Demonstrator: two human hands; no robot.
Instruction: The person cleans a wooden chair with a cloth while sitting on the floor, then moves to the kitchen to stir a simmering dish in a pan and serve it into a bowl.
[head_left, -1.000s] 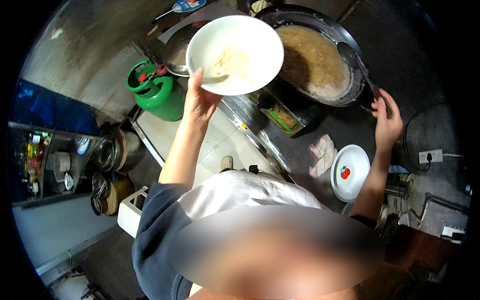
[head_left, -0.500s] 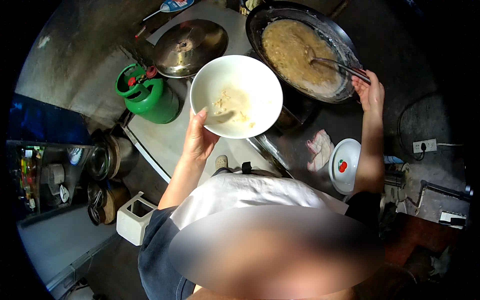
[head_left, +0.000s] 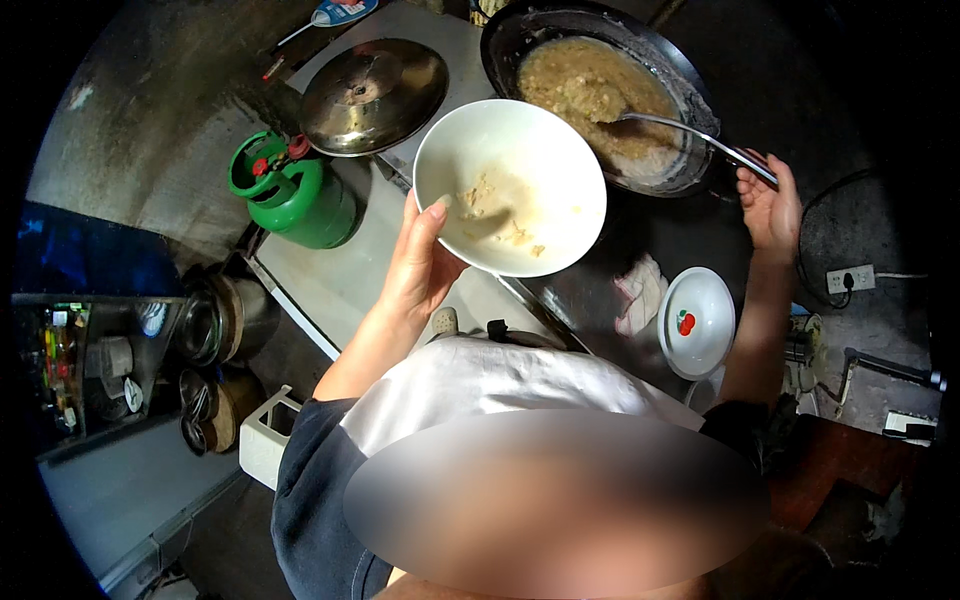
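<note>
My left hand (head_left: 418, 262) grips the left rim of a large white bowl (head_left: 550, 180), thumb over the edge. Inside the bowl lie wet smears and a few pale food bits. My right hand (head_left: 772, 210) is closed round the handle of a metal ladle (head_left: 700, 137). The ladle's head is heaped with thick, yellowish, lumpy porridge (head_left: 640, 90) and sits over the black wok (head_left: 690, 90), which holds more of it. The bowl is tilted and overlaps the wok's near left side in view.
A metal lid (head_left: 375, 97) lies on the counter, left of the wok. Beside the counter stands a green gas cylinder (head_left: 310, 205). Near my right forearm are a white dish (head_left: 695, 345) with a red pattern and a crumpled cloth (head_left: 640, 297). A power socket (head_left: 850, 280) is at far right.
The ladle has risen and now carries a heap of porridge. My right hand has moved right and a little nearer. The bowl has shifted right, toward the wok.
</note>
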